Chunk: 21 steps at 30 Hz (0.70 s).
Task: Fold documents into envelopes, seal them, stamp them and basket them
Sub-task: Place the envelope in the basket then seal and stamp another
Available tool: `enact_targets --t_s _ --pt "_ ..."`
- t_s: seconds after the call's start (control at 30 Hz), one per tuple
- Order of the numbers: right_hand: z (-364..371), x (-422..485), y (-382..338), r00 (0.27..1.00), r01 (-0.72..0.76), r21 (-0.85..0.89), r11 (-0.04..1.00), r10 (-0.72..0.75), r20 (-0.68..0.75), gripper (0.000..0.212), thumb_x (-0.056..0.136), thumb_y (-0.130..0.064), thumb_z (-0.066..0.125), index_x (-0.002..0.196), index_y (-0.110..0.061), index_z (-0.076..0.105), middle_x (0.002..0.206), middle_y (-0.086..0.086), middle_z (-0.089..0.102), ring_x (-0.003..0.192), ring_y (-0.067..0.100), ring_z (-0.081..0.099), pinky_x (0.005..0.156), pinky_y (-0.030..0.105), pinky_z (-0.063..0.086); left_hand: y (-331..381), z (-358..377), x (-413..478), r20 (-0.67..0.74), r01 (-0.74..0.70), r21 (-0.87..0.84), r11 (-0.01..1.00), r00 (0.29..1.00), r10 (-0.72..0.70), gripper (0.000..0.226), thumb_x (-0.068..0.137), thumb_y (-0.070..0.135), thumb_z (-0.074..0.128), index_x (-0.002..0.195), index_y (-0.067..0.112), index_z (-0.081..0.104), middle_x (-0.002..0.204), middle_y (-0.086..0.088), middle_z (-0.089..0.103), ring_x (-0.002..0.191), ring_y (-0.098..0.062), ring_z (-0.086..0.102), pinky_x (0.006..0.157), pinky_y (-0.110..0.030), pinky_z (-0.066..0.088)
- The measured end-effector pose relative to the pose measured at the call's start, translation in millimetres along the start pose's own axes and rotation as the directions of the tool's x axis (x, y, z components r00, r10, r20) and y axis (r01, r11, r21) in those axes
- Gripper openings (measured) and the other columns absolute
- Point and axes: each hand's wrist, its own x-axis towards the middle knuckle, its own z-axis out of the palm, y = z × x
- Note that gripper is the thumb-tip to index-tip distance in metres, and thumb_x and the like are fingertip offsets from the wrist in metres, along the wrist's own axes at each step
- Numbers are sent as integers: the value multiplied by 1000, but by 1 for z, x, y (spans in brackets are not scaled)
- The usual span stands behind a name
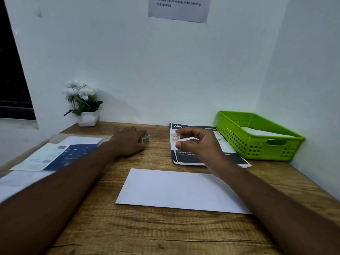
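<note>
A plain white envelope [176,190] lies flat on the wooden bench [128,232], long side toward the person, blank face up, no print or stamp showing on it. It sits between the two forearms.

Beyond it to the left, the left hand [127,142] covers a small round roll [145,139], its fingers [136,131] curled over the top. The right hand [198,144] hangs above a pile of printed documents [177,126] with dark bands and white lettering. Its thumb and forefinger pinch a thin pale strip [191,138], too blurred to tell what it is.

Left of the arms lie printed sheets [60,155], blue and white.

At the far right stands a green slotted basket [257,150] with white envelopes [261,132] inside. At the far left stands a white pot of white flowers [82,103]. A printed notice [178,8] hangs on the wall.
</note>
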Motion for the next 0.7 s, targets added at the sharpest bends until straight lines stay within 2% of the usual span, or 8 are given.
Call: enact_targets --t_s 0.1,0.17,0.2,0.23,0.3,0.4,0.5,0.7 --pt "1 0 1 1000 -8 -18 1000 8 4 34 76 4 76 107 -8 72 93 1 72 67 12 70 76 24 56 6 -5 -6 -126 -23 -19 1000 992 20 60 88 46 49 141 22 36 136 -6 48 125 -25 45 107 -49 27" --pt "0 2 1 1000 -12 -25 1000 12 -8 33 76 3 77 105 -12 73 91 1 73 69 12 69 79 27 56 15 -14 -11 -342 -123 -230 965 939 39 42 85 44 47 119 23 57 119 -1 61 112 -20 56 100 -44 36" --pt "-1 2 1 1000 -14 -27 1000 14 -15 32 76 1 78 104 -14 74 89 4 73 70 13 68 79 27 55 23 -23 -17 -391 -200 -442 874 920 12 34 83 45 49 100 21 64 102 0 68 97 -19 63 90 -42 45" --pt "-2 2 1 1000 -13 -25 1000 12 -17 32 76 1 78 102 -16 74 88 7 73 71 14 68 78 25 54 32 -33 -24 -372 -256 -658 709 928 -10 35 82 47 54 88 15 68 86 -2 70 82 -20 66 78 -41 50" --pt "-2 2 0 1000 -1 -20 1000 1 -11 32 76 0 78 100 -21 73 87 13 72 71 13 68 75 21 51 50 -50 -36 -276 -261 -863 433 961 27 39 80 46 70 82 7 71 73 -9 71 66 -22 68 64 -36 52" --pt "-2 3 0 1000 29 8 1000 -29 6 39 76 3 77 109 -19 71 101 12 72 74 17 70 81 29 55 70 -59 -48 -266 -280 -880 383 960 90 28 72 33 78 85 8 75 75 -12 73 67 -23 69 63 -29 52" --pt "-2 4 0 998 55 33 998 -56 22 48 76 7 76 118 -15 67 109 12 68 76 24 69 85 34 56 74 -57 -47 -289 -295 -896 332 955 69 13 79 18 76 82 6 75 73 -15 72 63 -23 68 65 -32 54" --pt "-1 3 -3 997 78 61 995 -80 21 51 75 8 76 120 -15 65 109 17 65 70 21 69 76 27 56 76 -56 -47 -245 -239 -933 268 969 12 18 88 21 67 79 8 74 70 -17 71 59 -23 68 56 -24 52"
